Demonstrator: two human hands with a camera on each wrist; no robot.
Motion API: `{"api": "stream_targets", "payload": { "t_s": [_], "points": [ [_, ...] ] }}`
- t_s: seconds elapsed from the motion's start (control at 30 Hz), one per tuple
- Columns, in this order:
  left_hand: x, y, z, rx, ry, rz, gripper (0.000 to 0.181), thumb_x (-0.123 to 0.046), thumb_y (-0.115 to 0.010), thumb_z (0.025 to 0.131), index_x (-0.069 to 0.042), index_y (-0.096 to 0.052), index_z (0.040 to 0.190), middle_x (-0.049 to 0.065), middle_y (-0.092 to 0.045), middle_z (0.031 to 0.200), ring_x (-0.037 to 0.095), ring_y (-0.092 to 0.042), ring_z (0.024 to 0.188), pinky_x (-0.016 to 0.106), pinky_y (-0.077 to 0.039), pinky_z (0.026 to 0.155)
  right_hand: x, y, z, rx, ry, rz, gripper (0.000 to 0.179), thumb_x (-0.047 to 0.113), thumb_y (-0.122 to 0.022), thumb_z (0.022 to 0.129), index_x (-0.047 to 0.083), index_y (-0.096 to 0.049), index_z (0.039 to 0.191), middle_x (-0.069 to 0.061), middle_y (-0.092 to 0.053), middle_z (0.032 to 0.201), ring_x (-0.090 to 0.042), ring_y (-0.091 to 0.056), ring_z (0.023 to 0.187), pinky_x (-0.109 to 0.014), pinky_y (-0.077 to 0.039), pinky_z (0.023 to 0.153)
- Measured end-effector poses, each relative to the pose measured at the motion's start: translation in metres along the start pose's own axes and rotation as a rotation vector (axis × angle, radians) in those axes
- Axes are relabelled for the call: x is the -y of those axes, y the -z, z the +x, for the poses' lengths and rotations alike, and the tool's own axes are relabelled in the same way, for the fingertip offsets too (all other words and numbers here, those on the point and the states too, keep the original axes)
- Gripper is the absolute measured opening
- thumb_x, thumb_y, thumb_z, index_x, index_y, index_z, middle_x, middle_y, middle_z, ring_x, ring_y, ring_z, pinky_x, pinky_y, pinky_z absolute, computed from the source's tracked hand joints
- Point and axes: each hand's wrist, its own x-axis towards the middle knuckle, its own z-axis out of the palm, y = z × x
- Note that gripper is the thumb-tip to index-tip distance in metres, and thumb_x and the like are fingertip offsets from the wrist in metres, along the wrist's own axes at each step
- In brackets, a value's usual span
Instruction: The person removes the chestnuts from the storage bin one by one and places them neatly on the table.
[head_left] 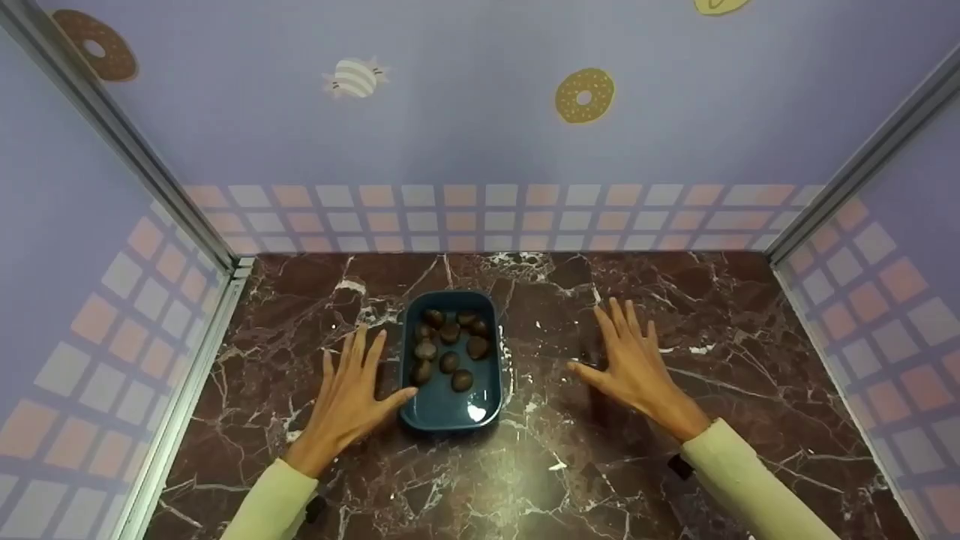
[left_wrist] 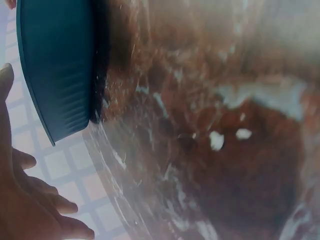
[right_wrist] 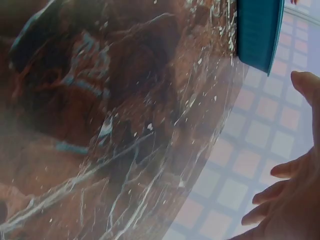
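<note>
A dark teal rectangular dish with rounded corners stands left of the middle of the table. Several brown, rounded nuts that look like chestnuts lie inside it, mostly toward the far end. My left hand is just left of the dish, fingers spread, thumb reaching to its near left rim; I cannot tell whether it touches. Farther right, apart from the dish, my right hand has its fingers extended and holds nothing. The wrist views show the outer wall of the dish beside the extended fingers of each hand.
The table has a brown marble pattern with white veins and reflects light. A lilac wall with printed sweets and checks closes the back, and side panels stand left and right.
</note>
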Motion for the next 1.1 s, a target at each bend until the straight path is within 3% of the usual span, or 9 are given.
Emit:
{"api": "stream_targets", "payload": {
  "t_s": [0.1, 0.27, 0.53, 0.73, 1.1],
  "points": [
    [-0.001, -0.004, -0.005, -0.016, -0.011, -0.057, 0.108, -0.068, -0.076, 0.096, -0.008, -0.032, 0.174, 0.023, -0.017, 0.182, 0.049, -0.026, 0.164, 0.076, -0.020, 0.126, 0.006, -0.004, 0.001, -0.039, 0.049, 0.025, 0.107, 0.059, -0.079, 0.095, -0.001, -0.033, 0.170, -0.031, -0.025, 0.176, -0.054, -0.023, 0.163, -0.075, -0.016, 0.127],
    [-0.008, -0.012, -0.017, -0.034, -0.040, -0.193, 0.094, -0.055, -0.083, 0.097, 0.000, -0.046, 0.164, 0.027, -0.032, 0.174, 0.049, -0.041, 0.155, 0.072, -0.042, 0.116, 0.019, -0.011, -0.003, -0.099, 0.135, 0.078, 0.099, 0.050, -0.083, 0.094, -0.003, -0.040, 0.165, -0.033, -0.037, 0.170, -0.055, -0.036, 0.157, -0.073, -0.027, 0.125],
    [-0.019, -0.025, -0.026, -0.016, 0.013, -0.434, 0.102, -0.046, -0.087, 0.096, -0.001, -0.034, 0.171, 0.028, -0.026, 0.176, 0.052, -0.029, 0.161, 0.077, -0.033, 0.119, 0.045, -0.022, 0.001, -0.152, 0.257, 0.134, 0.090, 0.044, -0.088, 0.091, -0.002, -0.051, 0.160, -0.030, -0.051, 0.160, -0.051, -0.049, 0.147, -0.071, -0.040, 0.118],
    [-0.026, -0.034, -0.025, -0.050, 0.037, -0.515, 0.112, -0.043, -0.092, 0.090, 0.002, -0.029, 0.171, 0.031, -0.023, 0.176, 0.052, -0.028, 0.161, 0.074, -0.031, 0.122, 0.064, -0.030, 0.012, -0.174, 0.364, 0.170, 0.082, 0.040, -0.091, 0.089, -0.003, -0.058, 0.152, -0.027, -0.058, 0.152, -0.045, -0.055, 0.140, -0.064, -0.046, 0.113],
    [-0.030, -0.050, -0.025, -0.095, 0.017, -0.641, 0.129, -0.036, -0.103, 0.079, 0.004, -0.022, 0.172, 0.035, -0.020, 0.175, 0.054, -0.029, 0.159, 0.076, -0.032, 0.120, 0.090, -0.054, 0.031, -0.090, 0.430, 0.217, 0.074, 0.040, -0.090, 0.092, 0.000, -0.064, 0.148, -0.018, -0.062, 0.148, -0.038, -0.054, 0.142, -0.061, -0.042, 0.119]
  ]
}}
